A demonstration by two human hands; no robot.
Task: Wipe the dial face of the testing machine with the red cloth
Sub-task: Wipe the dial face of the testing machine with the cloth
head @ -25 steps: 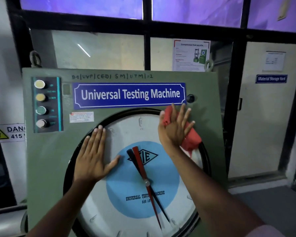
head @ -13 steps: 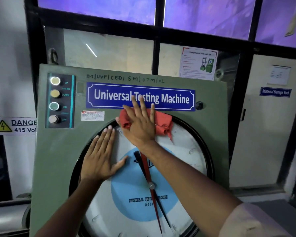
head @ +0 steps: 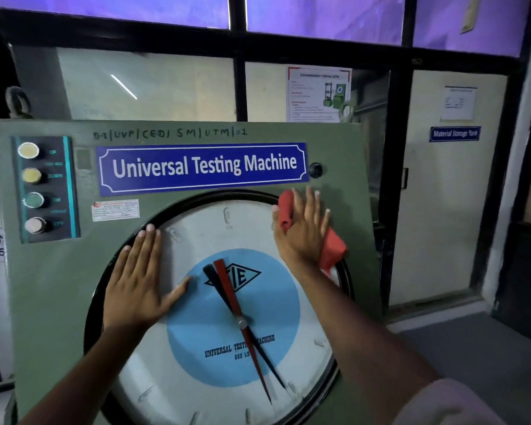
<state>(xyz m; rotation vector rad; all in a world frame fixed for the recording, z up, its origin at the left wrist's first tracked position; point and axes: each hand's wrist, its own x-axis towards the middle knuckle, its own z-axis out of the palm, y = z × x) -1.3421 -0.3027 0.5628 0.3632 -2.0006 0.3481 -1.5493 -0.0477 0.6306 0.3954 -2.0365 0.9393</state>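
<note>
Wipe in progress. Right hand (head: 302,231) lies flat, fingers spread, pressing the red cloth (head: 331,245) against the upper right rim of the dial face (head: 202,228), right of frame centre. The cloth is pinned under the palm rather than pinched; a fold shows past the thumb side and a larger bunch hangs out below the little finger, over the black bezel (head: 129,240). The grip here is open-handed pressure on the cloth, not a closed fist.

Left hand (head: 138,280) is flat and empty on the left part of the dial, fingers apart, fingertips at the bezel, thumb reaching toward the blue centre disc (head: 196,332). Judgement: it braces the body, not wiping.

Green machine panel (head: 52,286) carries the blue nameplate (head: 202,167) above the dial and a column of buttons (head: 32,187) at upper left.

Progress, as judged: cloth sits at the top right edge only. No clear difference in cleanliness shows between zones, so how much has been covered cannot be told. The centre, the left side under the bracing hand, and the whole lower half appear still to be done. The red and black pointers (head: 236,305) lie behind the glass.
</note>
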